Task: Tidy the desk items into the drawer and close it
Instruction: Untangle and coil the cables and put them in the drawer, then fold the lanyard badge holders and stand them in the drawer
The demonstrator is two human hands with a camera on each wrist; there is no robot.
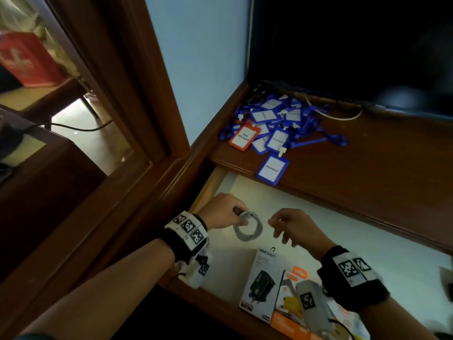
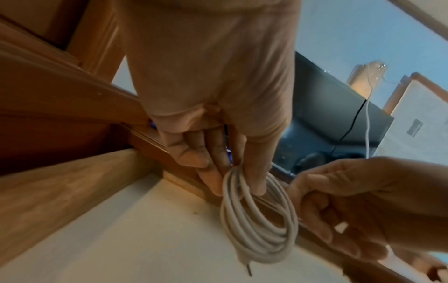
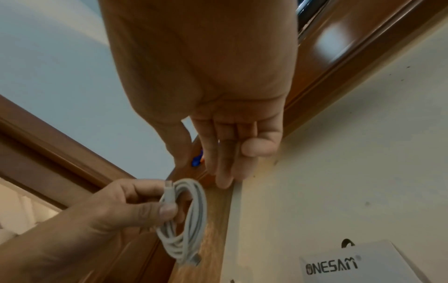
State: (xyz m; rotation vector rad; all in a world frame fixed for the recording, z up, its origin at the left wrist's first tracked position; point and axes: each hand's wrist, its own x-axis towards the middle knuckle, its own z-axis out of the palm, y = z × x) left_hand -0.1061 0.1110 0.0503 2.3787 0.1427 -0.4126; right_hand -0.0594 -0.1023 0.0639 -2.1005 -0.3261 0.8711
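Note:
A coiled white cable (image 1: pixel 247 228) hangs over the back left corner of the open drawer (image 1: pixel 343 241). My left hand (image 1: pixel 228 214) pinches the top of the coil (image 2: pixel 257 220) between thumb and fingers. One plug end sticks out below the coil. My right hand (image 1: pixel 291 227) hovers just right of the cable with loosely bent fingers and holds nothing. In the right wrist view the right hand's fingers (image 3: pixel 225 162) point down at the drawer's back edge, and the left hand (image 3: pixel 135 206) holds the coil (image 3: pixel 184 220) beside them.
A grey ONESAM charger box (image 1: pixel 264 283) and an orange box (image 1: pixel 289 303) lie at the drawer's front. A heap of blue badge holders (image 1: pixel 277 123) with lanyards, one orange, sits on the wooden desk top (image 1: pixel 367 168). A dark monitor (image 1: pixel 355 45) stands behind.

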